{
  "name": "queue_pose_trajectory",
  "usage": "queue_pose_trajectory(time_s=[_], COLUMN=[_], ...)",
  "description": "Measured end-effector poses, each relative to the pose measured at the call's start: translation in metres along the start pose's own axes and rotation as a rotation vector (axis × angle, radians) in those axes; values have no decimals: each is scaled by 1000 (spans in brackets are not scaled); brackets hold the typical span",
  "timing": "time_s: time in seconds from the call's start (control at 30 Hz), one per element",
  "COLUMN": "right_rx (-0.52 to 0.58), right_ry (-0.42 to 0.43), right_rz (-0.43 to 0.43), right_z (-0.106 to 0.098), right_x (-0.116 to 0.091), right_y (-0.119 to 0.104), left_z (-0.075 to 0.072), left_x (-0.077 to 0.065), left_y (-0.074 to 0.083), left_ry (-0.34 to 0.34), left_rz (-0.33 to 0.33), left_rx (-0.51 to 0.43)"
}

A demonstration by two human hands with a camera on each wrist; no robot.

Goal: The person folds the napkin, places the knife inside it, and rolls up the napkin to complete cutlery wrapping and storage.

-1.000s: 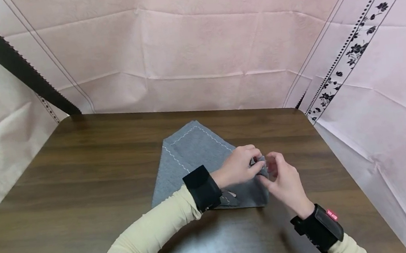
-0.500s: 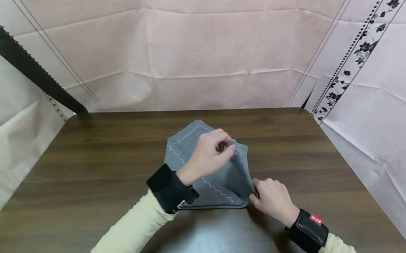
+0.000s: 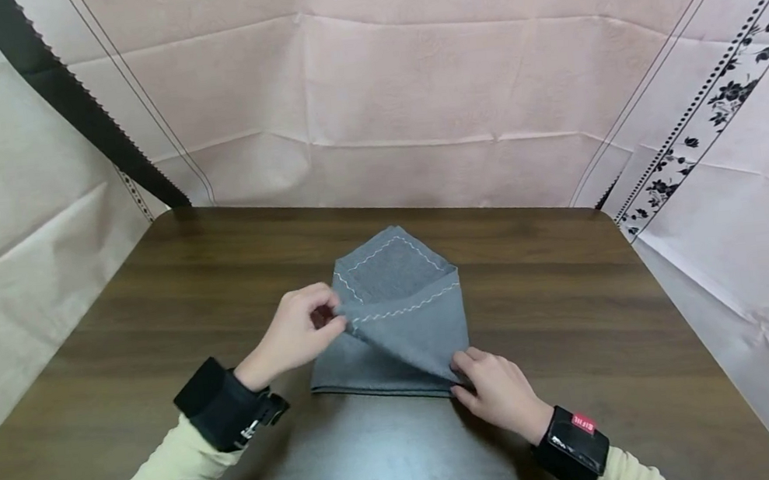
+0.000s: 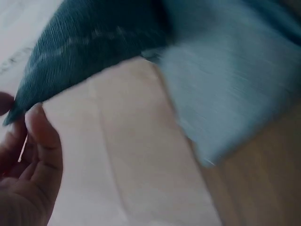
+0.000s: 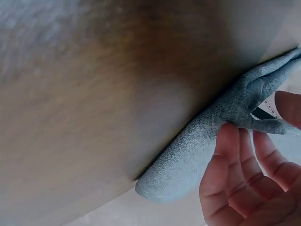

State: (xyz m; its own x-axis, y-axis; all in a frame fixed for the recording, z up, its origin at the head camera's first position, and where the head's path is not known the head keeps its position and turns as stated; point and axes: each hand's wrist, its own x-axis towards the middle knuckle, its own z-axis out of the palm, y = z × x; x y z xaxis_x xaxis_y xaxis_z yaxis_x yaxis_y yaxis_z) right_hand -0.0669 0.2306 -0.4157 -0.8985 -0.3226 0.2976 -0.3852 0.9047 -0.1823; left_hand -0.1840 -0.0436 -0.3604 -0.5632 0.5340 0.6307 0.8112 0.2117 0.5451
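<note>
A folded grey-blue cloth [image 3: 432,329] with wavy white stitching lies on the table in the head view. My left hand [image 3: 289,332] is at its left side, pinching the corner of a flap that is drawn across the middle. In the left wrist view, thumb and fingers meet at the tip of that cloth [image 4: 84,52], which hangs stretched away from them. My right hand [image 3: 502,396] grips the cloth by its near right corner. Seen from the right wrist, the fingers [image 5: 228,141] curl against the folded edge, with a bit of fabric toward the thumb.
The brown wooden table [image 3: 221,288] extends around the cloth on all sides. Behind it hangs a creased pale pink sheet [image 3: 411,88] with a black band at left and a floral strip at right. Black straps [image 3: 571,447] wrap both wrists.
My left hand has carried the flap from the right side over to the left. My right hand has come down to the near right corner. The view has turned slightly left.
</note>
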Motion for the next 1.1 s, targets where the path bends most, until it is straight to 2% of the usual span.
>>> queue_pose_trajectory(time_s=[0.1,0.27,0.33,0.4,0.5,0.67,0.73,0.83,0.93,1.1], right_rx=[-15,-44,-33,-3,31,-7,-13,20,44,58], right_ry=[-8,-27,-41,-45,-24,16,-11,-98,-169,-136], right_rz=[-38,-91,-102,-97,-66,-17,-20,-69,-113,-29], right_z=[1,0,-1,-4,-9,-9,-6,-1,5,11], right_x=[3,7,9,13,28,73,93,117,129,131], right_y=[1,3,4,6,16,47,58,71,83,101], left_z=[-10,-19,-21,-21,-17,-6,-3,1,5,5], left_x=[-18,-43,-50,-54,-57,-62,-64,-66,-66,-65], left_y=[-19,-38,-39,-36,-33,-36,-37,-36,-34,-30], left_ry=[-109,-454,-524,-521,-469,-484,-495,-515,-541,-562], left_rz=[-53,-168,-205,-210,-169,-103,-99,-101,-101,-94], left_rx=[77,211,255,282,303,326,318,302,293,298])
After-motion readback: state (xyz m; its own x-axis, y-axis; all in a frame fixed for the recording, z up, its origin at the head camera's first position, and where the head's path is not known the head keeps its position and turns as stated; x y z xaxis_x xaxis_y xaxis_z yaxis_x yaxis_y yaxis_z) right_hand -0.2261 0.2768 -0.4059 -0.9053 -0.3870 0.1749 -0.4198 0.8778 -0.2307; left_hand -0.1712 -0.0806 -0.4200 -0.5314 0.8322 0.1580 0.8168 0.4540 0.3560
